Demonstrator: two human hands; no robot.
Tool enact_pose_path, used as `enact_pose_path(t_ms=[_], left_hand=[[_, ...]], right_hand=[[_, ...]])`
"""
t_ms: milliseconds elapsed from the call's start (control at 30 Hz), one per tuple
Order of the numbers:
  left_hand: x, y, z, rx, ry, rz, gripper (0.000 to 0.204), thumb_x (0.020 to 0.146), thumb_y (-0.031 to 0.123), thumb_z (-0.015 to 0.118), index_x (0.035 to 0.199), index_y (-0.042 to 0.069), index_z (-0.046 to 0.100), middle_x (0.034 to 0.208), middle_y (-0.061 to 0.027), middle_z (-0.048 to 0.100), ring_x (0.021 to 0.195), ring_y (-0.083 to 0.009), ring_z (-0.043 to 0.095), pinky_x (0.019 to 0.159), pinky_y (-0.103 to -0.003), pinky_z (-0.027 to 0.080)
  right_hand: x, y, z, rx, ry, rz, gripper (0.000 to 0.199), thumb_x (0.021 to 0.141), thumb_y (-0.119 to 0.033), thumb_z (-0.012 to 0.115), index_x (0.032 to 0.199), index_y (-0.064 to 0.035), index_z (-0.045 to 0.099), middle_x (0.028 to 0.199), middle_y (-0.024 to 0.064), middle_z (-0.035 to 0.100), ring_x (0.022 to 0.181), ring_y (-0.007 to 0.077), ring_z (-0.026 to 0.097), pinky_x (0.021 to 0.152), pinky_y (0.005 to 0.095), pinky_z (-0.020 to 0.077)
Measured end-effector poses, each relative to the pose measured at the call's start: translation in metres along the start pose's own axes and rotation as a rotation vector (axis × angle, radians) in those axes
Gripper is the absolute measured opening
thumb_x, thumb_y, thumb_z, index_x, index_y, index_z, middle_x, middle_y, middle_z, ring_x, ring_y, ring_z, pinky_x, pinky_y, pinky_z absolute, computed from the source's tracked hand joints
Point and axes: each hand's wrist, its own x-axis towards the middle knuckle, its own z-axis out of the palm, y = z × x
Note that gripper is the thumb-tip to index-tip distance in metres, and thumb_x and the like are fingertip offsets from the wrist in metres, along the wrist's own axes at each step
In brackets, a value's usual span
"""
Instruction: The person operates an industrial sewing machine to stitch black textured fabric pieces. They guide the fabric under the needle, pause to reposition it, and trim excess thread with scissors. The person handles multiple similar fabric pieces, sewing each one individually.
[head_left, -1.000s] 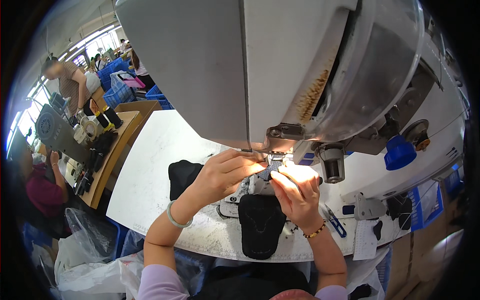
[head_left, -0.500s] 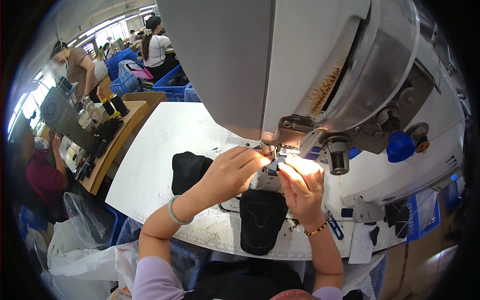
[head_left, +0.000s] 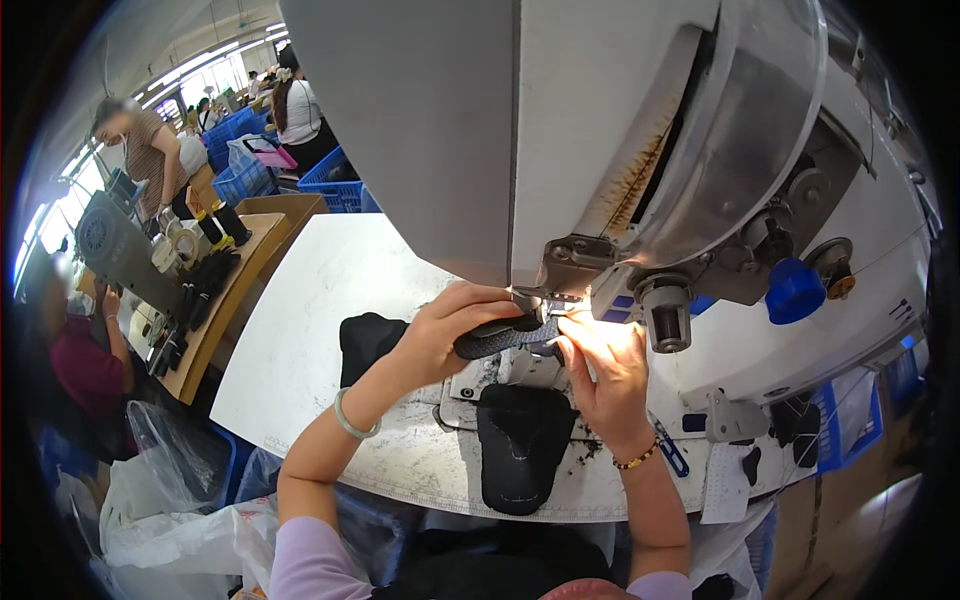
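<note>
Under the head of a grey sewing machine, a dark piece of fabric with a grey textured side spans between both hands. My left hand is closed on its left part, thumb and fingers pinching it. On the other side of the needle area, my right hand pinches the right end between thumb and fingers, brightly lit by the machine lamp. The needle itself is hard to make out. A black shaped fabric piece lies flat just below the hands.
Another black piece lies left on the white table. Blue-handled snips and a paper sheet lie at right. A blue knob juts from the machine. Plastic bags hang at lower left; people work at far left.
More of the dark fabric now shows, extending left under my left hand, which has shifted slightly left. My right hand stays near the needle area, still pinching.
</note>
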Motion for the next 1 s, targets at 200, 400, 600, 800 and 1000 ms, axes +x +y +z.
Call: enact_pose_path(t_ms=[200,400,600,800,1000], left_hand=[[-0.005,-0.012,-0.002,0.028,-0.143,0.199,0.048,0.063,-0.002,0.068,0.11,0.002,0.06,0.118,-0.0122,0.059,0.112,-0.0316,0.056,0.091,-0.038,0.05],[-0.005,0.002,-0.005,0.08,-0.184,0.225,0.053,0.061,-0.005,0.064,0.114,-0.002,0.055,0.118,-0.016,0.057,0.116,-0.0341,0.053,0.091,-0.04,0.049],[-0.001,0.019,-0.006,0.119,-0.215,0.167,0.049,0.067,-0.004,0.06,0.116,-0.004,0.053,0.115,-0.0155,0.057,0.114,-0.0325,0.054,0.091,-0.039,0.048],[0.004,0.056,0.007,0.472,-0.19,0.164,0.037,0.073,-0.001,0.055,0.107,-0.013,0.053,0.106,-0.0224,0.057,0.102,-0.0354,0.059,0.088,-0.038,0.05],[0.0,0.069,0.022,0.515,-0.122,0.043,0.04,0.069,-0.004,0.055,0.108,-0.015,0.052,0.105,-0.024,0.056,0.1,-0.0353,0.06,0.087,-0.037,0.05]], right_hand=[[-0.003,0.004,0.002,0.042,-0.01,0.052,0.015,0.081,-0.012,0.067,0.095,-0.0066,0.07,0.093,0.0062,0.067,0.089,0.0264,0.058,0.083,0.0377,0.0423],[-0.019,0.01,0.012,-0.049,0.166,-0.143,0.025,0.077,-0.01,0.071,0.101,-0.0092,0.064,0.102,0.0039,0.062,0.089,0.0226,0.057,0.078,0.035,0.0441],[-0.022,-0.006,0.013,-0.027,0.122,-0.274,0.037,0.072,-0.005,0.075,0.104,-0.0086,0.058,0.105,0.0038,0.057,0.094,0.0204,0.056,0.081,0.0328,0.0458],[-0.024,-0.006,0.007,0.014,0.066,-0.293,0.039,0.072,-0.007,0.072,0.109,-0.0087,0.057,0.109,0.0024,0.058,0.094,0.0178,0.058,0.081,0.0312,0.0437],[-0.023,0.002,-0.002,0.103,0.036,-0.286,0.028,0.072,-0.001,0.066,0.099,-0.0056,0.06,0.105,0.0055,0.062,0.089,0.0205,0.059,0.077,0.0334,0.0456]])
